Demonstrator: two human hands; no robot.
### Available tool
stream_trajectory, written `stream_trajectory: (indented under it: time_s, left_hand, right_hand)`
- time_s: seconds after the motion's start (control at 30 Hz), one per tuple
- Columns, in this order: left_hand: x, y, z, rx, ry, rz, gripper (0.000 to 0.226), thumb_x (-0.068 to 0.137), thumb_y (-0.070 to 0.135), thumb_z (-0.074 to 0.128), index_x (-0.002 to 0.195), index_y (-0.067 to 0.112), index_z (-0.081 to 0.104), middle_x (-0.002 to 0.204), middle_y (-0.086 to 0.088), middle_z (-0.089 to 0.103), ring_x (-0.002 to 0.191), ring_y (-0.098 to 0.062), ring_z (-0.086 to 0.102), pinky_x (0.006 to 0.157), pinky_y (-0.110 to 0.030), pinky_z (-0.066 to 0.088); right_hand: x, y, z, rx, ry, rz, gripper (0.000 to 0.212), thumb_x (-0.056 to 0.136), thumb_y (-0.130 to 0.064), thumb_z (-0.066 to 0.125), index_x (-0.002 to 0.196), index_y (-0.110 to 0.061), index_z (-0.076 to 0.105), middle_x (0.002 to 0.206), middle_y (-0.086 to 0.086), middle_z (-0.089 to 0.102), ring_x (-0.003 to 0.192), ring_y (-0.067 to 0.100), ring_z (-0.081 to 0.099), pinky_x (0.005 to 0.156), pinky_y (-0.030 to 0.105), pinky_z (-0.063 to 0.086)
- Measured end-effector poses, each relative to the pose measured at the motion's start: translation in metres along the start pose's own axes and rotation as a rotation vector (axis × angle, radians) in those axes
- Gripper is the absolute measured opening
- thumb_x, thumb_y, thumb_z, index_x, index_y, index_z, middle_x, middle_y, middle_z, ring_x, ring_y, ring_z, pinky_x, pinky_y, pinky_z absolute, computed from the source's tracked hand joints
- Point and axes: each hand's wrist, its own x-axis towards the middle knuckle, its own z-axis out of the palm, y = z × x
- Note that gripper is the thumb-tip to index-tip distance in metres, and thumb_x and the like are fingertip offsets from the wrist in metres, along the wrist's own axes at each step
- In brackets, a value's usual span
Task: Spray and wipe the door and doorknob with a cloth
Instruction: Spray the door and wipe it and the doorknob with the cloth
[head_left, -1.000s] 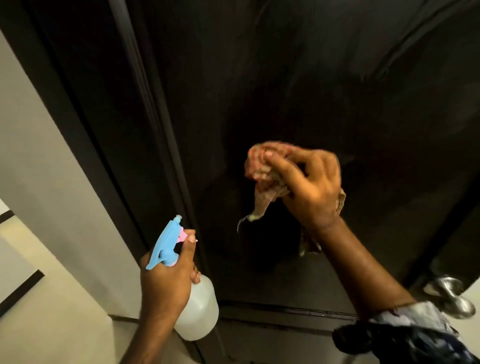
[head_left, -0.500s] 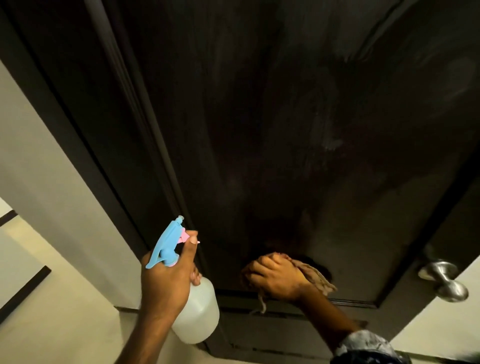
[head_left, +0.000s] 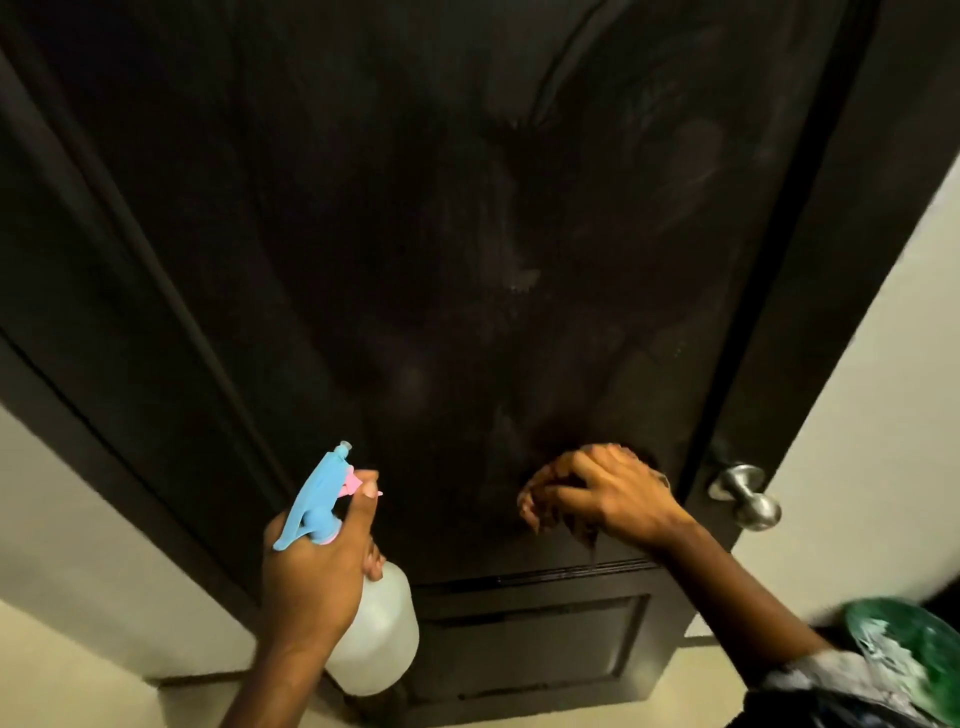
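Right hand (head_left: 602, 493) shifted doorknob-ward (head_left: 748, 496), grip bunching cloth (head_left: 582, 525) | left hand (head_left: 311, 577) grip clasps spray bottle (head_left: 382, 631), contents unclear

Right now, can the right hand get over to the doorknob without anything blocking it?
Probably yes. The right hand presses the cloth on the door just left of the doorknob, with only bare door between them.

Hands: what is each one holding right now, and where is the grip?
Left hand holds the spray bottle at its neck, one finger on the trigger. Right hand presses the bunched cloth against the door.
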Motion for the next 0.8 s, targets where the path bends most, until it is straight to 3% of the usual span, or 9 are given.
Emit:
stream_trajectory:
  time_s: [0.13,0.23,0.3,0.37,0.43,0.5,0.57,0.67,0.8]
  left_hand:
    - [-0.004,0.008,0.020,-0.006,-0.058,0.040,0.070,0.078,0.058,0.069,0.102,-0.006,0.060,0.051,-0.009,0.063,0.052,-0.030,0.067,0.076,-0.055,0.063]
    - [-0.007,0.013,0.030,-0.002,-0.071,0.055,0.065,0.080,0.055,0.069,0.100,-0.006,0.061,0.052,-0.009,0.063,0.052,-0.029,0.067,0.076,-0.053,0.064]
    - [-0.009,0.014,0.033,0.004,-0.071,0.060,0.062,0.080,0.054,0.070,0.099,-0.005,0.060,0.051,-0.008,0.063,0.052,-0.028,0.067,0.077,-0.053,0.064]
    - [-0.010,0.012,0.033,0.018,-0.063,0.062,0.063,0.079,0.056,0.070,0.099,-0.004,0.060,0.053,-0.008,0.063,0.054,-0.029,0.067,0.078,-0.054,0.063]
    - [-0.013,0.013,0.036,0.018,-0.068,0.059,0.069,0.076,0.060,0.069,0.100,-0.004,0.061,0.055,-0.009,0.064,0.056,-0.030,0.068,0.077,-0.054,0.064]
    - [-0.016,0.015,0.039,0.033,-0.087,0.070,0.065,0.076,0.059,0.069,0.092,-0.003,0.062,0.056,-0.011,0.064,0.057,-0.029,0.069,0.076,-0.053,0.064]
    - [-0.020,0.023,0.043,0.037,-0.097,0.116,0.050,0.083,0.048,0.071,0.076,-0.001,0.063,0.051,-0.012,0.062,0.053,-0.031,0.067,0.076,-0.055,0.063]
    - [-0.025,0.031,0.046,0.033,-0.119,0.139,0.041,0.086,0.037,0.072,0.067,0.001,0.064,0.046,-0.014,0.059,0.048,-0.036,0.063,0.073,-0.061,0.060]
    - [-0.033,0.038,0.052,0.026,-0.169,0.150,0.034,0.080,0.038,0.069,0.076,0.004,0.070,0.042,-0.016,0.056,0.044,-0.037,0.059,0.069,-0.059,0.060]
  right_hand:
    - [0.036,0.014,-0.062,0.030,0.206,0.096,0.036,0.103,-0.030,0.070,0.138,-0.036,0.069,0.123,0.006,0.070,0.106,0.030,0.066,0.087,0.049,0.053]
    - [0.072,0.017,-0.106,0.143,0.548,0.428,0.014,0.099,-0.041,0.076,0.113,-0.040,0.078,0.114,-0.010,0.070,0.108,0.017,0.067,0.096,0.043,0.056]
    - [0.095,0.007,-0.119,0.172,0.798,0.643,0.026,0.098,-0.026,0.080,0.119,-0.042,0.079,0.117,-0.002,0.063,0.113,0.024,0.059,0.098,0.034,0.051]
    - [0.108,-0.007,-0.125,0.244,0.876,0.682,0.046,0.092,-0.006,0.083,0.124,-0.040,0.078,0.119,0.004,0.063,0.115,0.025,0.058,0.098,0.037,0.051]
    - [0.114,-0.022,-0.125,0.490,0.757,0.643,0.037,0.086,0.002,0.083,0.103,-0.031,0.080,0.105,-0.005,0.075,0.105,0.010,0.068,0.090,0.039,0.058]
    - [0.106,-0.025,-0.107,0.528,0.579,0.607,0.024,0.088,-0.020,0.089,0.072,-0.019,0.071,0.082,-0.016,0.075,0.082,0.001,0.070,0.075,0.041,0.058]
    - [0.081,-0.031,-0.089,0.548,0.345,0.616,0.038,0.087,-0.052,0.085,0.070,-0.024,0.067,0.072,-0.019,0.062,0.077,-0.001,0.061,0.071,0.032,0.047]
    - [0.031,-0.015,-0.063,0.473,0.203,0.639,0.027,0.084,-0.064,0.082,0.073,-0.048,0.062,0.079,-0.023,0.060,0.087,-0.006,0.058,0.077,0.016,0.041]
    - [-0.001,0.014,-0.080,0.604,0.142,0.788,0.047,0.085,-0.069,0.079,0.075,-0.026,0.065,0.077,-0.009,0.065,0.078,0.004,0.062,0.071,0.033,0.049]
